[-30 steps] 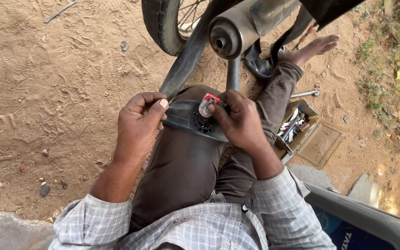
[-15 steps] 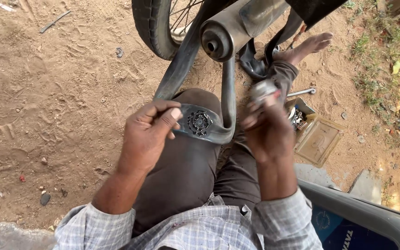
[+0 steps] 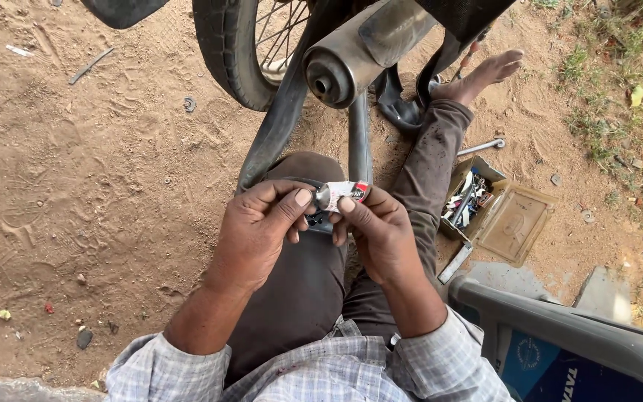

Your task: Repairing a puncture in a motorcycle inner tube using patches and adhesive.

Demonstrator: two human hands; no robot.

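Ahead of you stands a motorcycle's rear wheel point(image 3: 234, 56) with the silver exhaust muffler point(image 3: 351, 59) beside it. To your right an open tool box point(image 3: 496, 212) lies on the sandy ground point(image 3: 76, 186), a wrench point(image 3: 483, 147) just beyond it, grass point(image 3: 634, 89) farther right

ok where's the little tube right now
In the head view the small tube sits mid-frame, pinched between the left hand and right hand, above the knee.
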